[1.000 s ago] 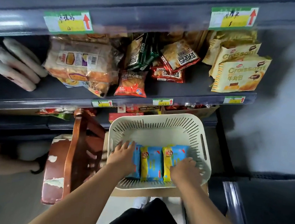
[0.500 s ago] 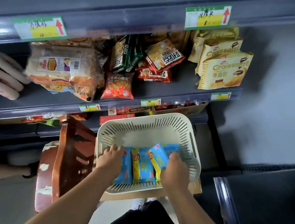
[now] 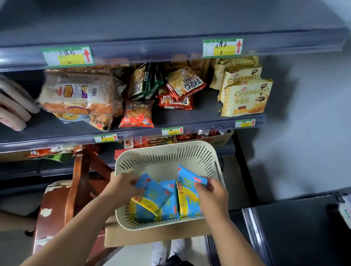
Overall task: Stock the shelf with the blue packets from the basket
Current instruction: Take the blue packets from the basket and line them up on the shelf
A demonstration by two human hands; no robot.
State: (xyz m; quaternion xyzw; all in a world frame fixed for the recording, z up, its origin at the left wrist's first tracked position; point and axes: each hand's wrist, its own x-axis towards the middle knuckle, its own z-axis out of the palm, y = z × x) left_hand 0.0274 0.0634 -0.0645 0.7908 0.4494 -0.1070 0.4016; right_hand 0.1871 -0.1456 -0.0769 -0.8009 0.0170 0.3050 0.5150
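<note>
Several blue packets (image 3: 169, 206) lie in the cream basket (image 3: 163, 153), which sits on a cardboard box (image 3: 147, 238). Just left of the basket stands a red-brown wooden chair (image 3: 81, 179). Over the basket's left side the left grip (image 3: 124, 187) pinches the upper corner of the left packet (image 3: 153, 192), fingers curled on it. This packet is tilted, its upper end raised and its lower end down among the others. At the basket's middle the middle packet (image 3: 171, 199) lies low between the two held ones. Over the basket's right side the right grip (image 3: 213, 194) curls round the top edge of the right packet (image 3: 187, 192), which stands nearly upright with its lower end on the basket's floor. Above the basket runs the grey shelf (image 3: 205, 114). It carries bread bags (image 3: 76, 95) up and left of the basket, a red packet (image 3: 138, 115) straight above it, and yellow croissant bags (image 3: 246, 99) up and right of it.
</note>
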